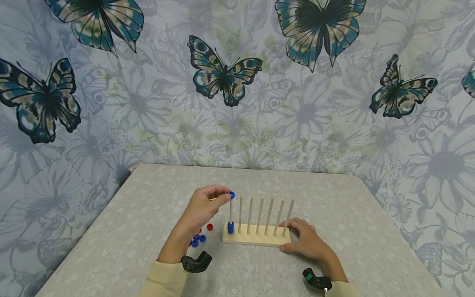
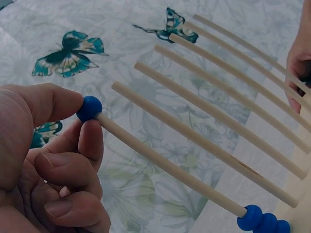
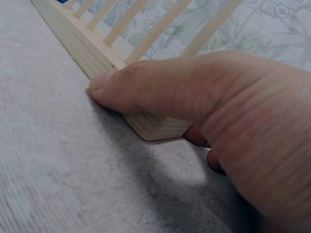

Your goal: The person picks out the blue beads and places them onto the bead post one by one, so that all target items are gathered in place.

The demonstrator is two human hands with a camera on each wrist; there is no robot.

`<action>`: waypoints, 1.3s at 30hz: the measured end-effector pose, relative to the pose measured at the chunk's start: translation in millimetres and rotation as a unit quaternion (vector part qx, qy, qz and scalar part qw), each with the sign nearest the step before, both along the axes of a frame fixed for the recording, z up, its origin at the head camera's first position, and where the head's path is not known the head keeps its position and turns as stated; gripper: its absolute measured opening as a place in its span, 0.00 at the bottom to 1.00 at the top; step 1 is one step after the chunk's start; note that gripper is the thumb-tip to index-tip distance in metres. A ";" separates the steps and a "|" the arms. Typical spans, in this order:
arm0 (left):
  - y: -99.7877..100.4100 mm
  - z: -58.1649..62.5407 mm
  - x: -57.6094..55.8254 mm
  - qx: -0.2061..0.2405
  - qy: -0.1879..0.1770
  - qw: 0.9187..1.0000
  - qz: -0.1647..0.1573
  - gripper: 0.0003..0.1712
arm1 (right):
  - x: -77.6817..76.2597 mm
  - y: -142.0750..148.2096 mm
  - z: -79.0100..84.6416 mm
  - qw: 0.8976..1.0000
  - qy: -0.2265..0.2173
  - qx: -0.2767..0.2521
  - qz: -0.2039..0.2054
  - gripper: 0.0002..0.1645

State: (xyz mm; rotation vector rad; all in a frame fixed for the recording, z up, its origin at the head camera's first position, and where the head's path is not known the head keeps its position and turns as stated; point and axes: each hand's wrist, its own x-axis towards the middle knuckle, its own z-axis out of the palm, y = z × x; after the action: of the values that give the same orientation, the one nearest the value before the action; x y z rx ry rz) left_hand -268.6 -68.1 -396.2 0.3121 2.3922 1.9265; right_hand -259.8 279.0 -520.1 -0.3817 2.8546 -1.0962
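Note:
Between thumb and finger my left hand (image 1: pixel 202 208) pinches a blue bead (image 2: pixel 89 108) at the tip of the leftmost wooden peg (image 2: pixel 170 162). Several blue beads (image 1: pixel 230 227) are stacked at the foot of that peg. The peg stands in a pale wooden base (image 1: pixel 252 238) with a row of upright pegs; the others carry no beads. My right hand (image 1: pixel 306 241) grips the right end of the base, with the thumb along its front side (image 3: pixel 141 90) and the fingers behind, partly hidden.
Loose blue beads (image 1: pixel 202 238) and a red bead (image 1: pixel 210 227) lie on the table left of the base, some partly hidden by my left wrist. A patterned cloth (image 1: pixel 148 214) covers the table. Behind it rises a wall (image 1: pixel 237 136) with butterflies.

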 end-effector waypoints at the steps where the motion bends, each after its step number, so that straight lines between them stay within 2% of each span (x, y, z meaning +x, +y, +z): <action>1: 0.1 -0.1 -0.2 -0.001 -0.001 1.000 0.000 0.10 | 0.0 0.1 0.6 1.000 0.001 0.000 0.000 0.35; 11: -0.4 0.1 -2.5 0.005 -0.005 1.000 -0.004 0.11 | -2.9 1.0 2.7 1.000 -0.003 -0.007 -0.005 0.35; 22: -1.2 -0.5 -0.3 0.001 -0.009 1.000 -0.001 0.11 | -0.5 0.0 1.7 1.000 0.001 -0.014 0.007 0.34; 39: -3.1 -2.3 1.2 -0.007 -0.017 1.000 -0.012 0.11 | -1.1 2.0 -3.8 1.000 -0.001 -0.009 -0.005 0.36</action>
State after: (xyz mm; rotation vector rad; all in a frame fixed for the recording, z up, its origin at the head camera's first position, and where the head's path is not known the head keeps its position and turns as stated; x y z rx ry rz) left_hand -267.4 -71.1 -398.4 0.3040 2.3694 1.8875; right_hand -260.9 281.0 -523.9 -0.3691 2.8504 -1.1233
